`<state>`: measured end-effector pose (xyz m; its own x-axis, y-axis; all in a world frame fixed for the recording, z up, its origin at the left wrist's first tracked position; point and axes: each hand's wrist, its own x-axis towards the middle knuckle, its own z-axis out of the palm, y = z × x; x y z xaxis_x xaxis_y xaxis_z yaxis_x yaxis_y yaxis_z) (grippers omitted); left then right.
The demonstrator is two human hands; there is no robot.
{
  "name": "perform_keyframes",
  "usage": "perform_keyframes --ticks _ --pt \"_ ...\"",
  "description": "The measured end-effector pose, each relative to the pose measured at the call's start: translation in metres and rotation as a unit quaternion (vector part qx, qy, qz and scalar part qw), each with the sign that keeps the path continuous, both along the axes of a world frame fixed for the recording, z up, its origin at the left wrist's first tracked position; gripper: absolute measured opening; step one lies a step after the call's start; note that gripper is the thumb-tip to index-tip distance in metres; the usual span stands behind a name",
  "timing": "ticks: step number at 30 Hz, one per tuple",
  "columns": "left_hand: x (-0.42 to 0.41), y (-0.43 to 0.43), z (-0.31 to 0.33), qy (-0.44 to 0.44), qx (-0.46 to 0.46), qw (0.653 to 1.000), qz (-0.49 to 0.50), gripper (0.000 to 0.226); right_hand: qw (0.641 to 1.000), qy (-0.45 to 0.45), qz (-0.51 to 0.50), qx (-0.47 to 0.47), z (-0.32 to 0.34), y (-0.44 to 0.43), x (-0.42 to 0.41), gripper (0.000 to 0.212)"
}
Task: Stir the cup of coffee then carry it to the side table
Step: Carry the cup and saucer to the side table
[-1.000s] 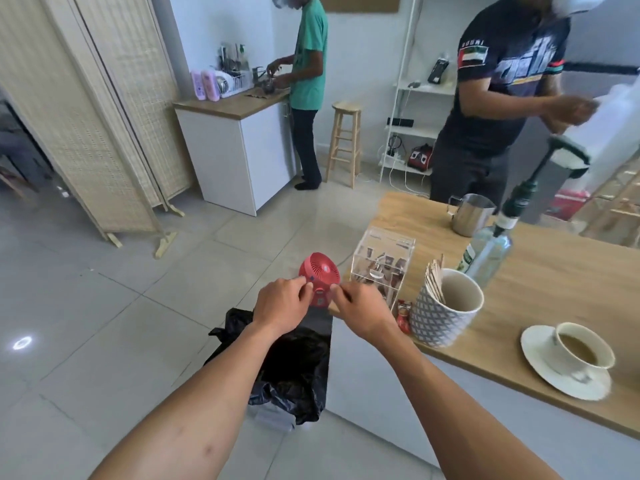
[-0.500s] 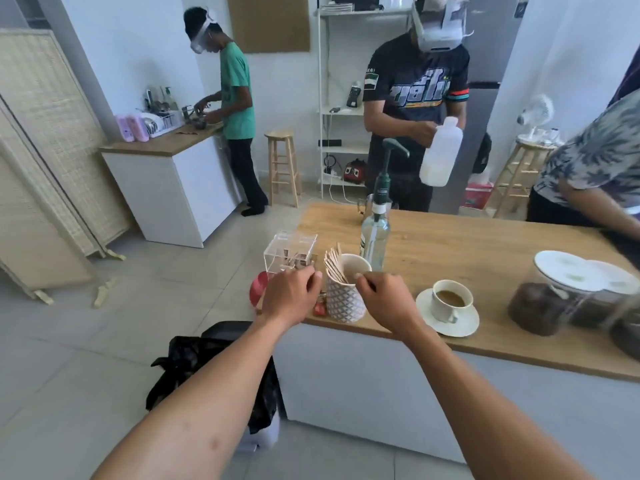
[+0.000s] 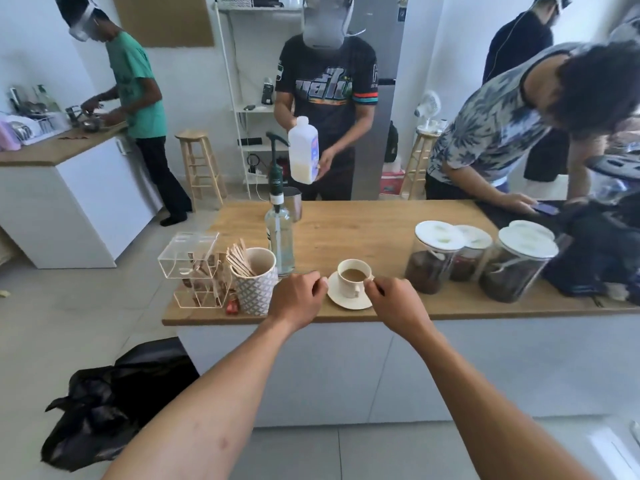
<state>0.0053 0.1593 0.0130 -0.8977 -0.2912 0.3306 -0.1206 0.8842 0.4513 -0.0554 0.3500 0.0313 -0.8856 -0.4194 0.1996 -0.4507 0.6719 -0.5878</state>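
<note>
I see the cup of coffee (image 3: 354, 276) sitting on its saucer (image 3: 349, 299) near the front edge of the wooden counter (image 3: 363, 233), right in the middle of my view. The coffee is milky brown and fills the cup most of the way.

My left hand (image 3: 297, 299) is at about nine o'clock from the cup, just beside the saucer. Its fingers are curled into a loose fist and hold nothing. My right hand (image 3: 394, 306) is at about four o'clock from the cup. Its fingertips (image 3: 370, 282) are pinched together close to the cup's side, but I cannot tell if they touch it or hold anything small.

The stir sticks (image 3: 239, 259) stand in a patterned mug (image 3: 254, 285) at nine o'clock, past my left hand. No stick is in the coffee, so I think the stirring is not done yet.

I think the cup is light but easy to break (it looks like thin china). It can slide on the smooth saucer, and the coffee can slosh over the rim. The little handle (image 3: 356, 292) points toward me at six o'clock. I would pinch that handle, or better, lift the saucer by its edge with both hands and keep it flat.
</note>
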Motion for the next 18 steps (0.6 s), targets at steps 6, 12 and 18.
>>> perform_keyframes --ticks 6,12,18 --pt "-0.022 0.023 -0.009 -0.009 0.003 0.999 -0.034 0.043 0.999 -0.011 -0.025 -0.028 -0.016 0.03 -0.025 0.047" --pt "-0.048 0.02 -0.023 0.013 0.002 1.0 -0.02 0.048 0.998 -0.028 -0.042 -0.047 -0.031 0.03 -0.054 0.046" --pt "-0.086 0.002 -0.048 0.007 0.028 1.0 0.006 0.041 0.993 -0.077 -0.074 -0.047 -0.054 0.019 -0.087 0.048"
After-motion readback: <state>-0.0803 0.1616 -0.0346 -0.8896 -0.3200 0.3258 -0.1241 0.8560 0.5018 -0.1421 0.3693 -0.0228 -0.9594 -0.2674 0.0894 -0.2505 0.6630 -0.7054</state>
